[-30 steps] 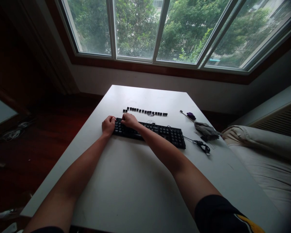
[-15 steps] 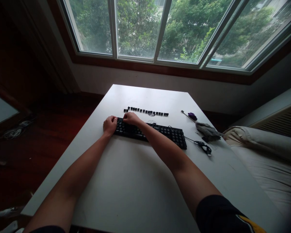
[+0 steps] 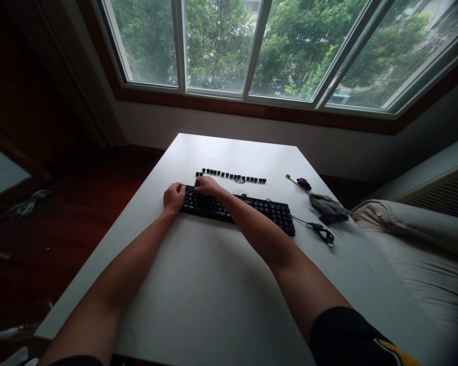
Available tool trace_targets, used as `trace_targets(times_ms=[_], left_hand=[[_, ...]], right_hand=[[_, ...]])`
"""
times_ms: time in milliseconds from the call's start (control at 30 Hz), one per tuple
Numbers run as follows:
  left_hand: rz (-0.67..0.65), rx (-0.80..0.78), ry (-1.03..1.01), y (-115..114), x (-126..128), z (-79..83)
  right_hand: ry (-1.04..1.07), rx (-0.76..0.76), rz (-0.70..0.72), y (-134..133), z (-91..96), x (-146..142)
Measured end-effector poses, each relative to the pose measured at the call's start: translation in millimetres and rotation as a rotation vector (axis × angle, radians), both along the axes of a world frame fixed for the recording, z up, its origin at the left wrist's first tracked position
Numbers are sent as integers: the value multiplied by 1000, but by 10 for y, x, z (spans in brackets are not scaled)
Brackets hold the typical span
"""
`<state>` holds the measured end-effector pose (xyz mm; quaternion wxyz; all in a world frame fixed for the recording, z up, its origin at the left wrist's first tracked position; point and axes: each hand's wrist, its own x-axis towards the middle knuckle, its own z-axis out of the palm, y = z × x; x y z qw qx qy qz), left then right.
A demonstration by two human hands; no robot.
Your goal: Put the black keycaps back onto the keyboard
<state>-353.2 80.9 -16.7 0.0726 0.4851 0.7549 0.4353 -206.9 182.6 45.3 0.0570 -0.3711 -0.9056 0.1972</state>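
Note:
A black keyboard (image 3: 259, 209) lies across the white table (image 3: 198, 305). My left hand (image 3: 173, 197) grips the keyboard's left end with curled fingers. My right hand (image 3: 207, 185) rests on the top left keys, fingers bent and pinched at the back edge; what they pinch is too small to see. Just behind the keyboard, a row of several loose black keycaps (image 3: 231, 176) lies on the table.
A purple-headed tool (image 3: 301, 183), a grey cloth (image 3: 328, 207) and the coiled keyboard cable (image 3: 320, 231) lie at the table's right. A bed with light bedding (image 3: 416, 249) stands right of the table. Windows fill the far wall; dark wooden floor lies to the left.
My right hand has crept slightly toward the keyboard's back edge. The left hand stays on the keyboard's end. The view shifted a little.

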Motion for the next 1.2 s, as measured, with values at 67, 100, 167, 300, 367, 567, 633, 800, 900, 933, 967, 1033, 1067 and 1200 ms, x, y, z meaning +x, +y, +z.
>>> trace_targets(times_ms=[67, 100, 167, 300, 367, 567, 633, 800, 900, 933, 967, 1033, 1067, 1200], left_hand=[[-2, 1, 1, -3, 1, 2], [-3, 3, 3, -4, 3, 3], [-2, 7, 11, -6, 6, 6], [-2, 5, 26, -5, 9, 9], [-3, 7, 32, -4, 10, 7], [-11, 18, 39, -4, 6, -4], [-12, 20, 39, -3, 4, -5], [-4, 8, 37, -1, -2, -4], [-5, -1, 33, -1, -6, -10], [-6, 0, 33, 0, -7, -13], [-8, 2, 32, 1, -8, -16], [-10, 6, 32, 5, -10, -22], [-10, 8, 34, 8, -11, -24], [-1, -12, 51, 12, -4, -24]], right_hand=[[-7, 35, -1, -16, -31, -22], [-12, 46, -3, -21, -42, -29], [-20, 70, -4, -28, -46, -32], [-22, 58, 24, -28, 1, 3], [-24, 19, 27, -17, 35, 23], [-28, -73, 32, 62, 91, 34], [-31, -93, 40, 77, 87, 29], [-49, 15, 35, -1, 23, -14], [-69, 103, 24, -90, -23, -42], [-76, 128, 24, -113, -33, -47], [-82, 149, 28, -131, -41, -48], [-92, 165, 30, -148, -48, -44], [-98, 160, 26, -149, -49, -41], [-102, 132, 10, -137, -52, -45]])
